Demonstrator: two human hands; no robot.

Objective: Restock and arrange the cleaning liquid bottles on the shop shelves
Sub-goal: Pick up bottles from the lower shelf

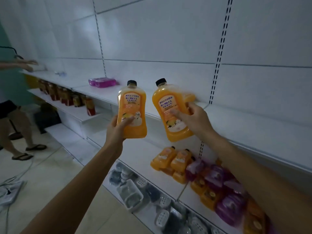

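I hold two orange cleaning liquid bottles with black caps in front of the white shelving. My left hand [118,126] grips the lower part of the upright left bottle [132,105]. My right hand [194,118] grips the right bottle [170,107], which tilts left, its body close over the front of the upper white shelf [253,122]. On a lower shelf lie several orange bottles [170,160] and purple bottles [217,176] in a loose heap. A pack of purple bottles [102,81] lies flat further left on the upper shelf.
Another person [13,105] stands at the far left, a hand reaching onto the upper shelf. Dark red bottles [67,97] line a middle shelf at left. Plastic soap dishes and small baskets [133,193] fill the bottom shelf. Cables and a power strip [10,191] lie on the floor.
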